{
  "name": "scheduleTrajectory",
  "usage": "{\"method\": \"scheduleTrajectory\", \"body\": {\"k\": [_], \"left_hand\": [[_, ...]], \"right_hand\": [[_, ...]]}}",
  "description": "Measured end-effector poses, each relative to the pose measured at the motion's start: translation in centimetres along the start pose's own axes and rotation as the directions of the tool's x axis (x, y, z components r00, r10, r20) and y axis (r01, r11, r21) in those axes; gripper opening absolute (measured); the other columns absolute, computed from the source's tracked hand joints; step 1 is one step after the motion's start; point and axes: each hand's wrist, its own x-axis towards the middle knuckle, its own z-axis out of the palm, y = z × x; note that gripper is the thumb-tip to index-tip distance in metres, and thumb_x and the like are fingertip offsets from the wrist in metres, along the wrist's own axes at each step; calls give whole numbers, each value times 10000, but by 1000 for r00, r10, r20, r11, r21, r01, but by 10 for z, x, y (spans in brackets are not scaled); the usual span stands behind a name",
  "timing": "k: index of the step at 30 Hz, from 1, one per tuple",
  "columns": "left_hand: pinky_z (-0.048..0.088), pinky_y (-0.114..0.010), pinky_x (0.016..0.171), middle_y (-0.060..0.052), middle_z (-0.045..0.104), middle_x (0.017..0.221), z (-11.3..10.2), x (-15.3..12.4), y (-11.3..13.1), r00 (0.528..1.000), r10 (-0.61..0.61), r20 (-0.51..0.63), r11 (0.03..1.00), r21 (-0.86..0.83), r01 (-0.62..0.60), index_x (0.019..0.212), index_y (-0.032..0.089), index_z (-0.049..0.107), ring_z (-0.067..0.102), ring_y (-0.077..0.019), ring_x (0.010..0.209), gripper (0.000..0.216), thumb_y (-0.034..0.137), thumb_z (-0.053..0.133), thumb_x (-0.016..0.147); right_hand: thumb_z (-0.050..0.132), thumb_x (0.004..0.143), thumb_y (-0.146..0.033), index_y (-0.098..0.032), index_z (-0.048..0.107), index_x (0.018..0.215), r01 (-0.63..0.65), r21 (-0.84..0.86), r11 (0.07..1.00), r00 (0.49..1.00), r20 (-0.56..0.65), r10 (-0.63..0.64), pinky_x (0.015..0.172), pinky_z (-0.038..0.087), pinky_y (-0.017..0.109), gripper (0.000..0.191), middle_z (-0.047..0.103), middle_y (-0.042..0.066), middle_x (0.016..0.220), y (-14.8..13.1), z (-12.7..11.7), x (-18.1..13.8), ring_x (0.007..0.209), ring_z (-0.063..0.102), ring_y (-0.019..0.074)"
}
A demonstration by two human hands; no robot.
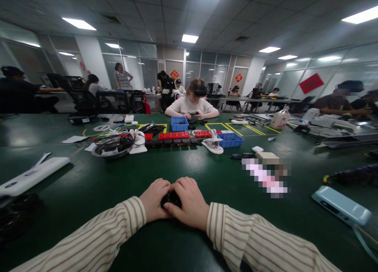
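Observation:
Between my two hands is a small, dark, rounded object [171, 200] with a glossy black surface; its kind cannot be made out. My left hand [155, 199] wraps round its left side. From the right and over the top, my right hand [189, 201] closes on it, thumb across the front. Fingers cover most of the object, and both hands rest low over the green tabletop [195, 167].
Ahead are red and black power strips [174, 135], a blue bin [231, 140], a white clamp [213, 142] and a metal bowl of cables [113, 146]. A white device [34, 175] lies left, a light-blue device [341, 205] right. A co-worker [193, 102] sits opposite.

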Motion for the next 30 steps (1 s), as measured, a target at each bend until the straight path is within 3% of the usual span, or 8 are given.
{"method": "scheduleTrajectory", "body": {"k": [6,10,13,18,23,26,30], "left_hand": [[409,-375,830,-36,517,922,-5,5,-8,995,64,80,995,-86,-57,869,192,585,485,-225,880,341,257,679,548],[405,-341,839,-24,502,967,-6,5,-14,987,133,94,982,-144,-119,813,210,615,473,-222,924,270,289,703,571],[397,-356,853,-29,501,985,-4,5,-16,986,139,88,982,-143,-126,858,217,619,471,-229,938,316,334,712,579],[370,-409,890,-67,498,1056,-2,2,-14,992,123,27,987,-106,-120,1062,191,526,465,-263,965,656,506,714,517],[402,-435,784,-78,524,880,-1,1,-5,997,73,-7,997,-25,-73,949,133,529,485,-255,799,769,707,635,447],[388,-437,787,-66,521,827,-1,2,0,999,36,-16,999,42,-35,876,137,538,480,-245,776,618,631,647,520],[401,-380,754,-47,518,814,-2,2,3,1000,4,6,999,36,-5,818,161,550,475,-220,769,352,417,648,598]], "right_hand": [[478,687,-211,-169,523,893,147,95,985,988,20,-150,780,350,351,215,542,66,926,1,-3,1,867,450,194],[421,632,-155,-181,521,796,308,158,938,950,8,-314,794,354,353,194,587,49,880,3,-2,2,856,477,184],[410,630,-148,-187,512,803,355,178,918,933,-14,-359,851,340,361,204,602,40,881,3,-3,2,864,494,172],[459,706,-273,-189,482,972,281,169,945,960,-42,-278,937,279,412,280,574,60,985,1,-6,1,982,470,197],[543,718,-473,-160,487,945,114,73,991,991,-82,-108,817,344,380,390,530,78,926,4,0,1,884,454,212],[558,713,-509,-160,506,872,41,14,999,998,-48,-40,778,343,364,387,513,57,863,5,4,1,830,438,199],[569,730,-389,-160,528,866,26,2,1000,1000,9,-26,759,344,342,269,514,50,866,3,2,2,825,433,185]]}}
